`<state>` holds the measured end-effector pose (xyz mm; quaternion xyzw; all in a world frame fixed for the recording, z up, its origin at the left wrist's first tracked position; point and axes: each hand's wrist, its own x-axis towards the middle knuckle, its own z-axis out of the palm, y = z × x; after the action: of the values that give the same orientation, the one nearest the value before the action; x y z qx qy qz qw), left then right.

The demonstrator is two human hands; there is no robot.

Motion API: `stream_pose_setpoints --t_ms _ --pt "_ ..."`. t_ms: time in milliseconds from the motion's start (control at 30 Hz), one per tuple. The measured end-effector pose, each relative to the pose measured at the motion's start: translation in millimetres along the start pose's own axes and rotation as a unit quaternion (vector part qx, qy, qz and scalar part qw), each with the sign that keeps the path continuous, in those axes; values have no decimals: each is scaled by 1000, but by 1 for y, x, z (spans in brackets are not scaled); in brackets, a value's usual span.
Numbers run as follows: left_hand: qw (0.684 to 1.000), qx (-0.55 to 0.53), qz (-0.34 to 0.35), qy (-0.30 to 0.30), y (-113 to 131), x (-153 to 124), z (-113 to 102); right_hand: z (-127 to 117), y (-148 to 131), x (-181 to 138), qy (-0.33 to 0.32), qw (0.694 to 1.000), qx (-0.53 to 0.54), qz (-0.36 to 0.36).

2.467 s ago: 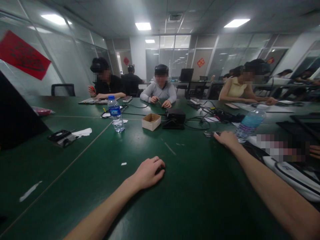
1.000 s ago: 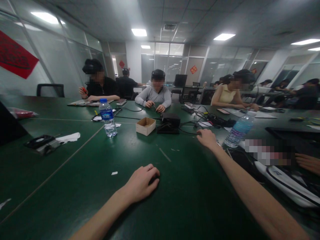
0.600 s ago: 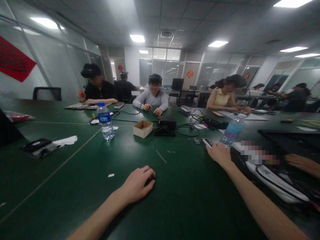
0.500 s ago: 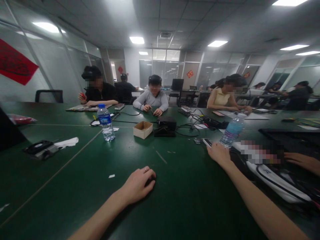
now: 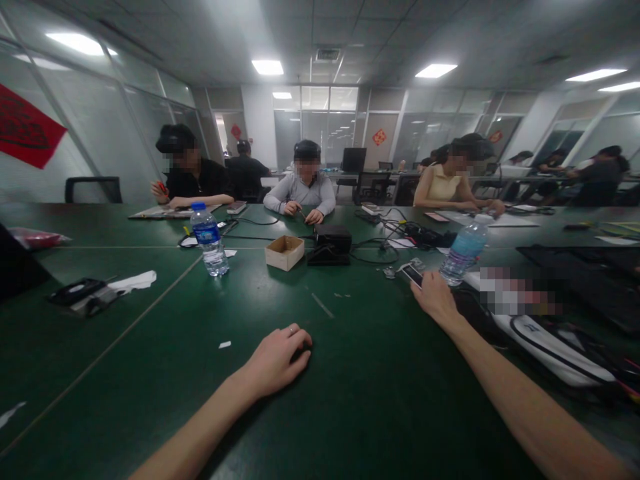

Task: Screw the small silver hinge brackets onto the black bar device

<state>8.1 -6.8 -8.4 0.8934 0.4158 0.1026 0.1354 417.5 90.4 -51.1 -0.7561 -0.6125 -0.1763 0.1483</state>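
Observation:
My left hand (image 5: 279,360) rests on the green table (image 5: 350,400), fingers loosely bent and thumb apart, holding nothing. A small scrap of white paper (image 5: 225,345) lies to its left. Farther forward on the right, my right hand (image 5: 437,297) grips a small phone (image 5: 413,274) with a dark face and pale edge. Its fingers are partly hidden behind the back of the hand. Just beyond that hand stands a water bottle (image 5: 465,250), tilted in view. Small clear plastic bits (image 5: 389,272) lie left of the phone.
A blue-capped bottle (image 5: 211,243), an open cardboard box (image 5: 285,253) and a black device (image 5: 330,245) stand mid-table. Cables (image 5: 425,237) spread behind. A white-and-black bag (image 5: 555,347) lies right of my right arm. Several people sit across the table.
My right hand has taken the phone up from the table and tilted it, showing more of its dark face. Another hand at the right edge has left view. My left hand stays put.

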Motion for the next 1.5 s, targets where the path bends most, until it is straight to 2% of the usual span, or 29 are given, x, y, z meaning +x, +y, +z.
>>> stream_pose_setpoints --t_ms 233,433,1500 --pt "1000 12 4 5 -1 0 2 6 6 -2 84 995 22 -53" --pt "1000 5 0 3 0 0 1 10 9 -2 118 989 39 -76" --pt "1000 12 10 4 0 0 1 11 12 -7 139 987 46 -68"
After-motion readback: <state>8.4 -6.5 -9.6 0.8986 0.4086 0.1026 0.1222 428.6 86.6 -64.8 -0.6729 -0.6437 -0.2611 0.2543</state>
